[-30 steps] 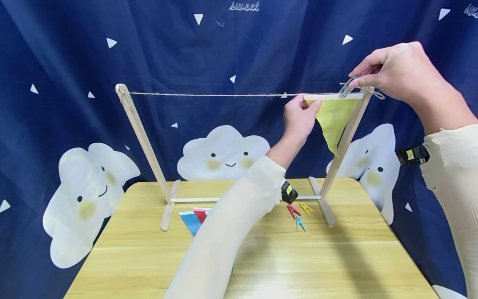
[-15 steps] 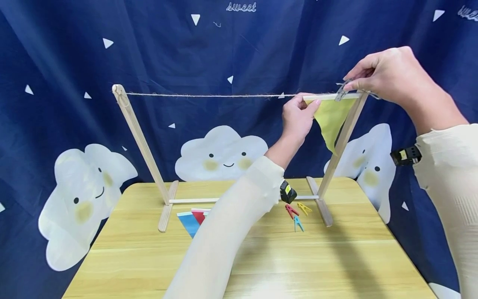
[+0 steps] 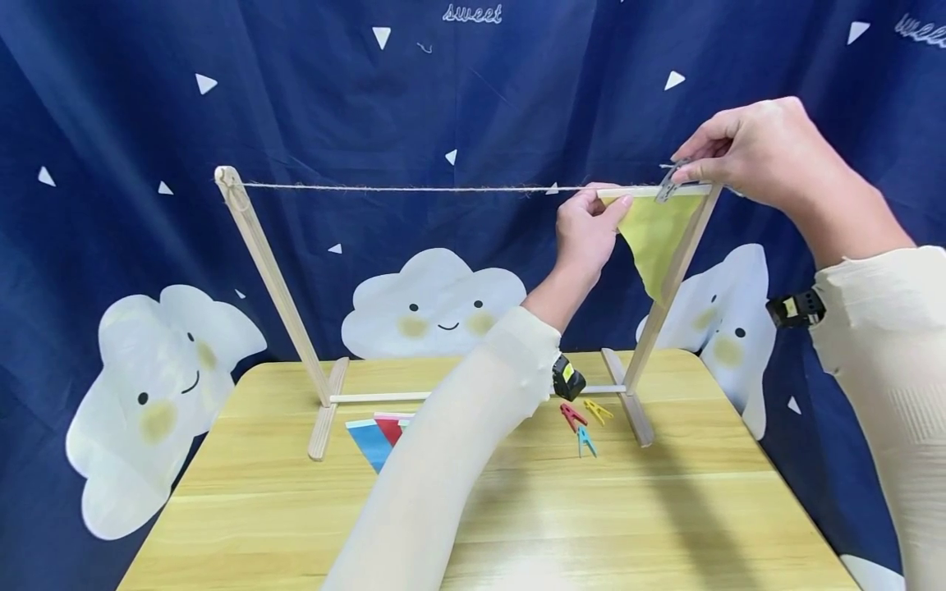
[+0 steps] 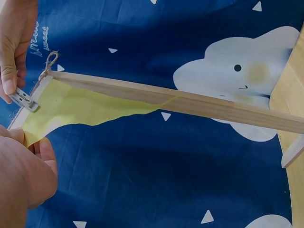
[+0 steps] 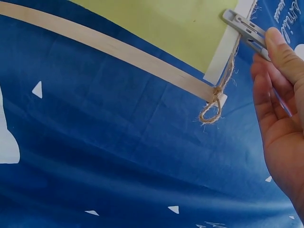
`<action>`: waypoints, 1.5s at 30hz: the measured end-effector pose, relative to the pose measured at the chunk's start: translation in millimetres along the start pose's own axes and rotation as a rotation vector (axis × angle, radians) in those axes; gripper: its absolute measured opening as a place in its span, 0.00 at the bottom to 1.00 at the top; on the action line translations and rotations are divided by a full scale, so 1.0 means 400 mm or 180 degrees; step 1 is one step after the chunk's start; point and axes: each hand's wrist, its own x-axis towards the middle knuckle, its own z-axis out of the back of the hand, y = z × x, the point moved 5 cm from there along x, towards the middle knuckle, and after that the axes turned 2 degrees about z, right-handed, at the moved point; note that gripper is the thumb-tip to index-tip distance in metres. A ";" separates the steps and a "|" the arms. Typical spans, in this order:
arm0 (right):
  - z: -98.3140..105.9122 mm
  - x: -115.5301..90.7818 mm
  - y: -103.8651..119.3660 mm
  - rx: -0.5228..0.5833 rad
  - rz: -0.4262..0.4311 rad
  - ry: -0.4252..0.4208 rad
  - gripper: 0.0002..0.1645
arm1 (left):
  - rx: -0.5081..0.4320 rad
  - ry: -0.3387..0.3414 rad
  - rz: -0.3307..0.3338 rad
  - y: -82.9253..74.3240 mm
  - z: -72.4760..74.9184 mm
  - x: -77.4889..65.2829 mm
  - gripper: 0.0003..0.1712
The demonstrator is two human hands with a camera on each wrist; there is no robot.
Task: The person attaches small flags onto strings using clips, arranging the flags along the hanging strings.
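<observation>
A yellow triangular pennant [image 3: 660, 238] hangs point down by the right post, its white top strip along the twine [image 3: 414, 189]. My left hand [image 3: 587, 234] pinches the strip's left corner between thumb and fingers. Above the strip, my right hand [image 3: 754, 156] pinches a grey clothespin [image 3: 668, 182]. In the right wrist view the clothespin [image 5: 247, 31] has its tip over the white strip and the twine beside it, with my thumb and fingers at its other end. The left wrist view shows the clothespin [image 4: 23, 99] on the strip between both hands.
The wooden frame [image 3: 273, 279] stands on the table [image 3: 591, 525], a looped knot [image 5: 211, 111] at its right post. Red [image 3: 572, 416], yellow [image 3: 597, 410] and blue [image 3: 586, 442] clothespins lie near its right foot. Blue [image 3: 369, 443] and red [image 3: 389, 427] pennants lie partly behind my left arm.
The clothespin has shifted slightly left and down along the pennant's strip, and my right hand has moved lower with it. My left hand keeps its pinch on the corner. The head view has shifted slightly.
</observation>
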 end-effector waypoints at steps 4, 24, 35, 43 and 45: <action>-0.001 0.001 0.007 -0.0089 0.0130 -0.0015 0.14 | -0.0010 -0.0010 -0.0014 -0.002 0.000 -0.002 0.06; -0.012 0.003 0.015 -0.0247 0.0450 0.0132 0.20 | 0.0012 -0.0013 0.0058 0.002 0.001 -0.005 0.06; -0.014 0.000 0.006 -0.0162 0.0332 0.0149 0.21 | 0.0219 -0.0043 0.0003 0.003 0.005 -0.004 0.07; -0.019 -0.005 0.005 -0.0081 0.0304 0.0141 0.23 | 0.0330 0.0027 0.0042 0.009 0.004 -0.006 0.08; -0.020 -0.006 0.005 -0.0065 0.0302 0.0129 0.23 | 0.0331 0.0056 0.0012 0.009 0.003 -0.007 0.09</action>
